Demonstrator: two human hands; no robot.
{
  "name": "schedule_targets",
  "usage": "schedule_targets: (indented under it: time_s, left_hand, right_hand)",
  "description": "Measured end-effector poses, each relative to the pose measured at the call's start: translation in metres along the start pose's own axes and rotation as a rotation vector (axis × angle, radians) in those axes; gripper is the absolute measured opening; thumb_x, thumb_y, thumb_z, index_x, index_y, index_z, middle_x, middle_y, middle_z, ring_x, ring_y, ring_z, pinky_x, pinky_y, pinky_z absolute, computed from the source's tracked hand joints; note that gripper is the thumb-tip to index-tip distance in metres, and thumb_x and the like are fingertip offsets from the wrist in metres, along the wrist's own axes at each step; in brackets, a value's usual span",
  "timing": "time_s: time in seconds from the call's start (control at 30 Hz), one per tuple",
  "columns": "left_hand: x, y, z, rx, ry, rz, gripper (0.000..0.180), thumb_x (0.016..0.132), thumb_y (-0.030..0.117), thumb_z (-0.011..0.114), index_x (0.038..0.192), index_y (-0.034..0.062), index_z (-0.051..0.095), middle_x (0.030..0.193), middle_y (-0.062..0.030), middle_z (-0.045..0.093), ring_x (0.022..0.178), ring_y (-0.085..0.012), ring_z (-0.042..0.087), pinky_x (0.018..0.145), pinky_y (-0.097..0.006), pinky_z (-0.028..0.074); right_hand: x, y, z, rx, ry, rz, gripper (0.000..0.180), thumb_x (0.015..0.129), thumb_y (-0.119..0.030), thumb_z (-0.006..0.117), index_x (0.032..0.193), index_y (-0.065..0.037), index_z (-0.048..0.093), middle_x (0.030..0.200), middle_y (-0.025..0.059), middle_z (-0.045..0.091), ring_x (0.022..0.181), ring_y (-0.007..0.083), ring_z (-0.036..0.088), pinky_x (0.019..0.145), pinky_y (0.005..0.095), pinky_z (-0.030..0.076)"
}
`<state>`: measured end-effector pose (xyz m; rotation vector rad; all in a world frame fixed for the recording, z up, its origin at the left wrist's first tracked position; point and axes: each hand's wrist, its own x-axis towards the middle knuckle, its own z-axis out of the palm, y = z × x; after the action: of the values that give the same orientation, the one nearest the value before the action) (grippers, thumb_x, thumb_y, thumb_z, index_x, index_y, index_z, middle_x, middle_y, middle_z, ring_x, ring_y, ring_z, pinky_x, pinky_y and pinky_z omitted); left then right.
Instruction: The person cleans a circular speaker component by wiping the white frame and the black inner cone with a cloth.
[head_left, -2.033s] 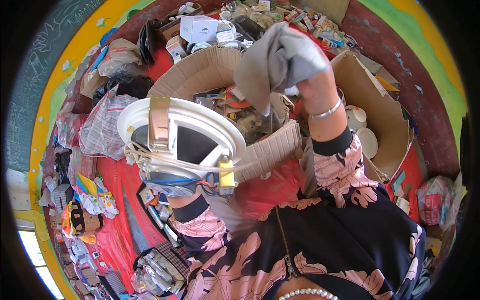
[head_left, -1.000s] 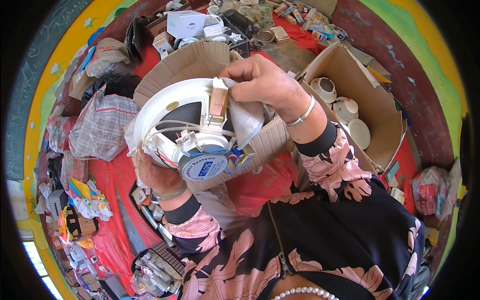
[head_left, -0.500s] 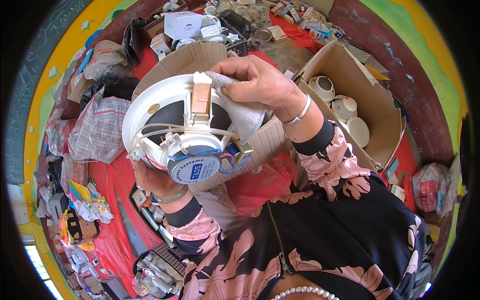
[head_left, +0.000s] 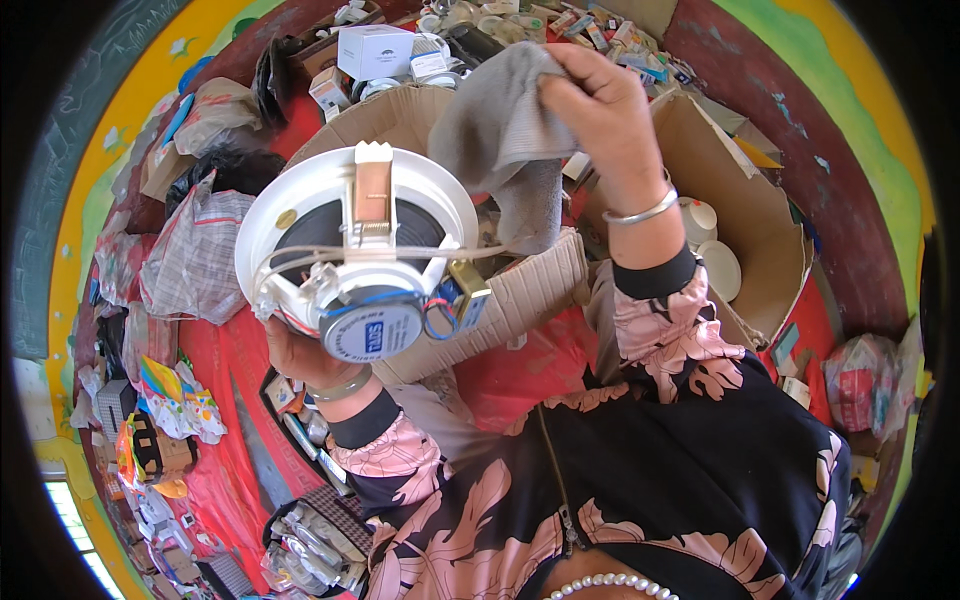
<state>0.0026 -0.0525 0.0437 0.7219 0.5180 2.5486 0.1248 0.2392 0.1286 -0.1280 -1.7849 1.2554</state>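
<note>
A round white ceiling speaker (head_left: 450, 195) is held up in front of me, its magnet side facing me. It has a spring clip, a small transformer and blue and red wires. My left hand (head_left: 308, 358) grips its lower left rim from beneath, with the fingers partly hidden behind it. Up and to the right, my right hand (head_left: 605, 110) pinches a grey cloth (head_left: 500, 120) by its top edge. The cloth hangs loose beside the speaker's upper right rim, and its lower end dangles over an open cardboard box (head_left: 535, 295).
At the right, a second cardboard box (head_left: 770, 260) holds several white round fixtures (head_left: 718, 270). Small cartons and a white box (head_left: 374, 52) crowd the far side. Plastic bags (head_left: 195, 250) and packaged goods line the left. Red sheeting (head_left: 225, 420) covers the floor.
My right hand has lifted the cloth off the speaker's rim and moved up and right. The cloth now hangs open. The speaker has shifted slightly left in my left hand.
</note>
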Motion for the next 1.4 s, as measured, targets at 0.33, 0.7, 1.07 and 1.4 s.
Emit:
schedule_targets:
  time_s: [0.33, 0.7, 1.07, 1.4]
  left_hand:
    - [-0.009, 0.002, -0.011, 0.198, 0.376, 0.100, 0.054, 0.083, 0.038, 0.047, 0.128, 0.0081, 0.046, 0.122, -0.0153, 0.053, 0.105, -0.0310, 0.056, 0.089, -0.047, 0.046]
    - [0.002, -0.006, 0.010, 0.151, 0.161, 0.076, 0.054, 0.082, 0.026, 0.056, 0.124, -0.0046, 0.043, 0.115, -0.0198, 0.056, 0.099, -0.0335, 0.059, 0.086, -0.046, 0.049]
    - [0.002, -0.005, -0.003, 0.049, 0.153, -0.016, 0.053, 0.086, 0.035, 0.049, 0.129, 0.0034, 0.043, 0.121, -0.0163, 0.054, 0.106, -0.0336, 0.056, 0.090, -0.050, 0.045]
    - [0.005, -0.002, 0.004, 0.224, 0.146, 0.048, 0.057, 0.082, 0.031, 0.056, 0.126, -0.0036, 0.043, 0.118, -0.0196, 0.054, 0.105, -0.0327, 0.056, 0.090, -0.045, 0.045]
  right_hand:
    - [-0.018, -0.044, 0.019, 0.326, -0.417, 0.060, 0.024, 0.086, -0.015, 0.059, 0.104, 0.000, 0.057, 0.084, 0.0019, 0.059, 0.076, 0.0078, 0.053, 0.066, 0.0240, 0.045]
    - [-0.022, -0.026, 0.037, -0.106, -0.457, 0.001, 0.025, 0.077, -0.010, 0.060, 0.099, 0.001, 0.059, 0.067, -0.0013, 0.057, 0.054, 0.0043, 0.046, 0.047, 0.0216, 0.038]
    - [-0.015, -0.012, 0.027, 0.248, -0.621, 0.117, 0.042, 0.076, -0.011, 0.054, 0.116, 0.002, 0.052, 0.085, 0.0033, 0.060, 0.074, 0.0061, 0.050, 0.065, 0.0216, 0.044]
    - [-0.017, -0.014, 0.038, 0.073, -0.487, 0.139, 0.026, 0.072, -0.006, 0.059, 0.098, 0.000, 0.058, 0.077, -0.0032, 0.056, 0.071, 0.0022, 0.048, 0.063, 0.0185, 0.041]
